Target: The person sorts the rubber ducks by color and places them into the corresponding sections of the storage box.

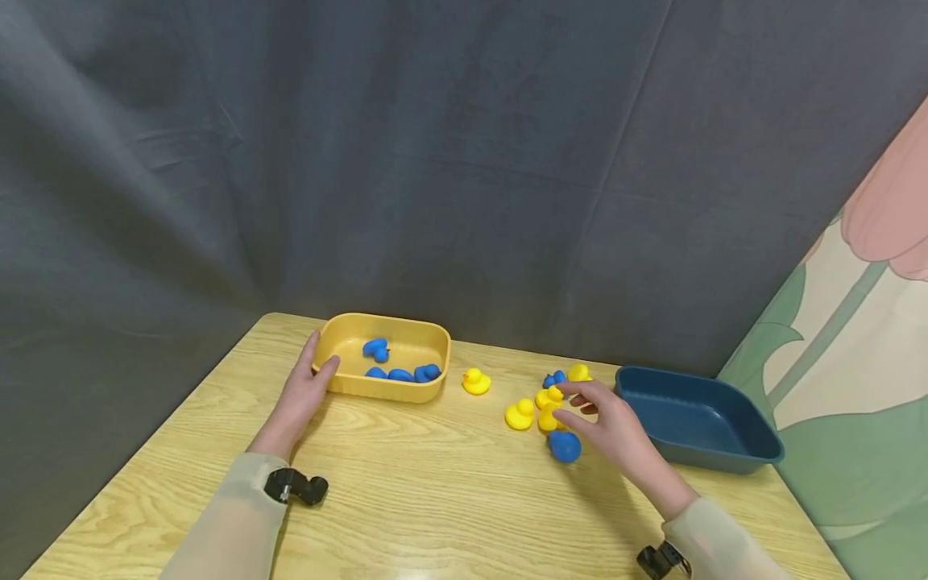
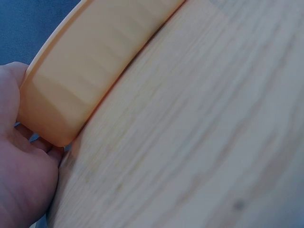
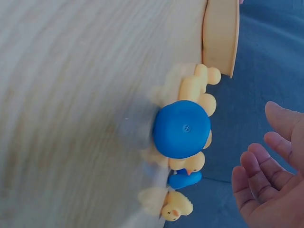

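My left hand (image 1: 304, 387) holds the left end of a yellow plastic bin (image 1: 384, 390), thumb over the rim and fingers round the outside. Several blue rubber ducks (image 1: 375, 349) lie inside it. My right hand (image 1: 602, 415), fingers loosely bent with nothing between them, hovers over a cluster of ducks. That cluster has several yellow rubber ducks (image 1: 519, 414), a blue duck (image 1: 554, 379) at the back, and a nearer blue duck (image 1: 564, 445) tipped over, its round base facing the right wrist camera. One yellow duck (image 1: 476, 381) sits apart, beside the bin.
A dark blue bin (image 1: 696, 459) stands at the right edge of the wooden table (image 1: 406, 499), just beyond my right hand. Behind the table hangs a dark grey curtain (image 1: 435, 177). A flower-patterned cloth (image 1: 870, 354) hangs on the right.
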Demonstrator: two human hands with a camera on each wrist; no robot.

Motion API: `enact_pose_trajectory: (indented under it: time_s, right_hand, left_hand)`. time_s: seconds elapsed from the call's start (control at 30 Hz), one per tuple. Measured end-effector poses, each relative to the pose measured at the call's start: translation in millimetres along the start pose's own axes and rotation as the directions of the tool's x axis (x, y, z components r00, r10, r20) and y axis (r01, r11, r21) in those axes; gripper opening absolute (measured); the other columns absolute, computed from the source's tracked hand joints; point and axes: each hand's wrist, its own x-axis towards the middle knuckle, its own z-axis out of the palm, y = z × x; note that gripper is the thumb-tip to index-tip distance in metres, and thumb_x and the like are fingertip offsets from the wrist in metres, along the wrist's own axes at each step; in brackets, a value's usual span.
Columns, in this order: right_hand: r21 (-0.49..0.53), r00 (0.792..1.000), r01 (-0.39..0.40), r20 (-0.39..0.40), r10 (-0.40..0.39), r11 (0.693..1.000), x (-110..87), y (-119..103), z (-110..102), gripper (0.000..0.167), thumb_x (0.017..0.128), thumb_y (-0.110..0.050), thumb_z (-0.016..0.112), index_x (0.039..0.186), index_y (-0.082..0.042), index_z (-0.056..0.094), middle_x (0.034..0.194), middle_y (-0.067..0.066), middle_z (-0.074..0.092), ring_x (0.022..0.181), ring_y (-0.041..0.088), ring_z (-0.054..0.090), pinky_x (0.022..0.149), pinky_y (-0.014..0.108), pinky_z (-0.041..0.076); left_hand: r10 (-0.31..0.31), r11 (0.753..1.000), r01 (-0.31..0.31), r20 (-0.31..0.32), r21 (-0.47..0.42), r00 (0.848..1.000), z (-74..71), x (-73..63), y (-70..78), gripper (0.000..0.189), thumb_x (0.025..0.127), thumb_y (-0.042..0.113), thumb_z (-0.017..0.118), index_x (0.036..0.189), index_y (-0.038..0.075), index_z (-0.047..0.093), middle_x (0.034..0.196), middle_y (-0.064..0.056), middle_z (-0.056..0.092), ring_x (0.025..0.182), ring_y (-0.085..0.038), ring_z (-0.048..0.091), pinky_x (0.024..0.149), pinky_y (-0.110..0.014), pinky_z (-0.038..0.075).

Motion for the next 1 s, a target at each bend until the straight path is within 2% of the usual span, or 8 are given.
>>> enact_pose_trajectory:
  time_s: [0.23,0.4,0.7,1.0]
  right_hand:
    - [0.054,0.998,-0.052,0.048,0.05,0.997,-14.0,8.0,0.4,0.048,0.1,-0.021,0.085,0.142,-0.002,0.072,0.138,0.012,0.071,0.116,0.03,0.067,0.099,0.053,0.06]
    - [0.08,0.994,-0.06,0.096,0.053,0.995,-21.9,13.3,1.1,0.051,0.099,-0.019,0.086,0.144,-0.001,0.07,0.14,0.016,0.068,0.116,0.035,0.067,0.096,0.052,0.062]
    - [0.109,0.986,-0.091,0.15,0.074,0.99,-31.3,26.0,5.4,0.055,0.097,-0.019,0.087,0.146,-0.001,0.068,0.141,0.019,0.067,0.116,0.034,0.067,0.093,0.049,0.063]
    - [0.124,0.978,-0.127,0.182,0.103,0.984,-36.1,33.6,9.5,0.054,0.097,-0.017,0.088,0.144,0.001,0.069,0.138,0.017,0.069,0.112,0.028,0.069,0.091,0.04,0.064]
  left_hand:
    - [-0.004,1.0,0.004,-0.001,0.007,1.0,0.1,-0.4,1.5,0.082,0.119,0.04,0.049,0.179,0.027,-0.006,0.185,-0.012,-0.002,0.169,-0.039,-0.002,0.135,-0.061,0.004]
    - [0.002,1.0,-0.002,0.002,0.01,1.0,-0.3,-0.9,1.4,0.082,0.119,0.042,0.048,0.179,0.027,-0.005,0.185,-0.012,-0.001,0.169,-0.038,-0.001,0.135,-0.059,0.005]
    - [0.006,1.0,-0.006,0.008,-0.001,1.0,-0.7,-0.4,0.0,0.083,0.119,0.041,0.048,0.179,0.025,-0.006,0.185,-0.012,-0.002,0.169,-0.038,-0.002,0.135,-0.058,0.005]
    - [0.002,1.0,-0.002,0.009,0.003,1.0,-0.1,-0.8,0.8,0.082,0.119,0.039,0.048,0.179,0.027,-0.006,0.185,-0.012,-0.003,0.169,-0.038,-0.002,0.135,-0.059,0.005]
